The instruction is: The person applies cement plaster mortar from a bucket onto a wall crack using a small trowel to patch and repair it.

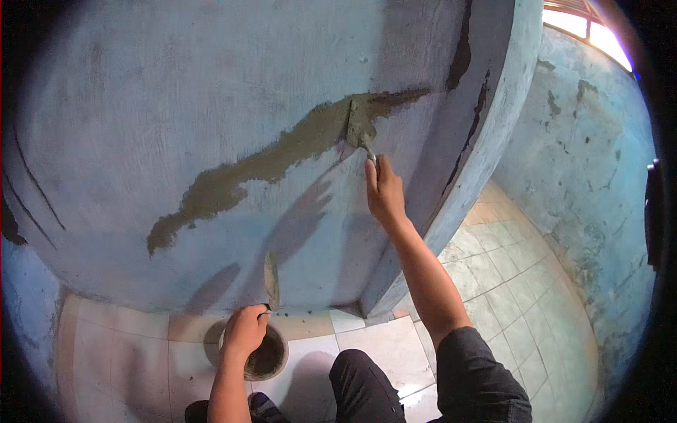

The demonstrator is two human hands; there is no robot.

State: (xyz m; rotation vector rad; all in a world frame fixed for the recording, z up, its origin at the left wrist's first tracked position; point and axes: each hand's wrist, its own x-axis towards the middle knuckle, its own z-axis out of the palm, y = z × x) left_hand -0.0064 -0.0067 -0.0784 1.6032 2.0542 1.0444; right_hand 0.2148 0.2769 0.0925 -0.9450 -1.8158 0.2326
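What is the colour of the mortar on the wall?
The mortar is greyish brown; head view.

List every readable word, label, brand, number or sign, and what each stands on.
None: no lettering shows on the blue wall, the bucket, the trowel in the right hand or the blade in the left hand. Any on the dark footwear would be too small to read.

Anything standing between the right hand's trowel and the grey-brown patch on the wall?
Nothing visible: the trowel in the right hand overlaps the grey-brown patch near its upper right end; contact is unclear.
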